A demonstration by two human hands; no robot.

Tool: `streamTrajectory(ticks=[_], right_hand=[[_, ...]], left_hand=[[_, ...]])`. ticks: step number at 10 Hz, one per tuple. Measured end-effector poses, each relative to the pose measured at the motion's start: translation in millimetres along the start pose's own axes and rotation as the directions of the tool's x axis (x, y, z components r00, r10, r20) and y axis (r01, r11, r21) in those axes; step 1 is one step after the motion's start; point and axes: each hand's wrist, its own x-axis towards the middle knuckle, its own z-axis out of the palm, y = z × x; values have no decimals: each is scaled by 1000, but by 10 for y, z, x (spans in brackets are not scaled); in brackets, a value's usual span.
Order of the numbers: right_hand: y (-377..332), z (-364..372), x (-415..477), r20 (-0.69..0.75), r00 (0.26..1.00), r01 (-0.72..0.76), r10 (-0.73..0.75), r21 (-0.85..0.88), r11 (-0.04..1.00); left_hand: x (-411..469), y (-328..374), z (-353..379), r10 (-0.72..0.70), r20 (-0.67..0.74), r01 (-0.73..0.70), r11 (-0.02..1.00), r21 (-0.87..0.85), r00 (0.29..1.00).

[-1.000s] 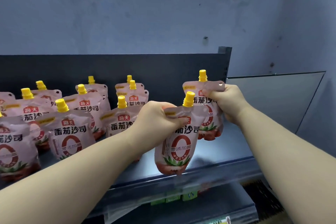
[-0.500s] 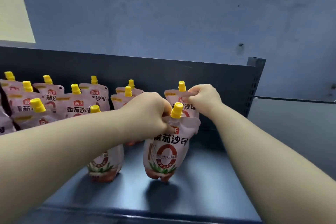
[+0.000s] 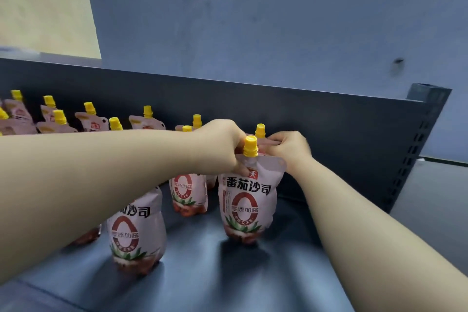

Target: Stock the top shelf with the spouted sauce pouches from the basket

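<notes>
Standing upright on the dark shelf (image 3: 202, 278), near its right end, the front pouch (image 3: 247, 200) carried the large dark characters 番茄沙司 across its face. Under them was a thick red ring shaped like a zero, crossed by the smaller characters 零添加; the last sign there was too small to read surely. At the top only the character 天 of a red logo showed beside the thumb. The foot of the pouch had a picture of green leaves and red fruit. The film was opaque, so the content could not be seen, but the body looked full and rounded.

The left hand (image 3: 222, 144) pinched the top seam of this pouch just left of its yellow cap (image 3: 250, 144), with the thumb in front. The right hand (image 3: 288, 147) had its fingers curled on the top edge of the rear pouch (image 3: 259, 131), which stood directly behind the front one and showed little more than its own yellow spout.

Two pouches with the same print stood further left: the nearer pouch (image 3: 136, 230) under the left forearm and the middle pouch (image 3: 188, 195) behind it. More pouches (image 3: 91, 119) lined the back panel (image 3: 329, 129). All were of pale pink glossy film with ribbed yellow caps. The shelf was smooth and slightly reflecting; a perforated post (image 3: 415, 149) closed its right end, and the blue-grey wall (image 3: 253, 20) above looked rough and spotted.
</notes>
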Motion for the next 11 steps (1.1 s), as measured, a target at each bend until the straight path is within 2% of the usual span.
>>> streamTrajectory(ticks=[2, 5, 8, 9, 11], right_hand=[[85, -45, 44, 57, 997, 50, -53, 51, 997], [41, -152, 87, 112, 981, 176, -161, -140, 974], [45, -179, 65, 127, 978, 185, -165, -165, 969], [-3, -257, 23, 105, 979, 191, -176, -149, 970], [-131, -475, -144, -99, 975, 195, -201, -65, 979]], left_hand=[[262, -41, 192, 5, 42, -7, 999, 42, 999], [410, -32, 223, 24, 50, -24, 1000, 10, 998], [392, -81, 184, 30, 78, -32, 999, 27, 997], [338, -109, 155, 39, 68, -41, 999, 26, 997], [96, -183, -77, 83, -74, -79, 995, 59, 994]])
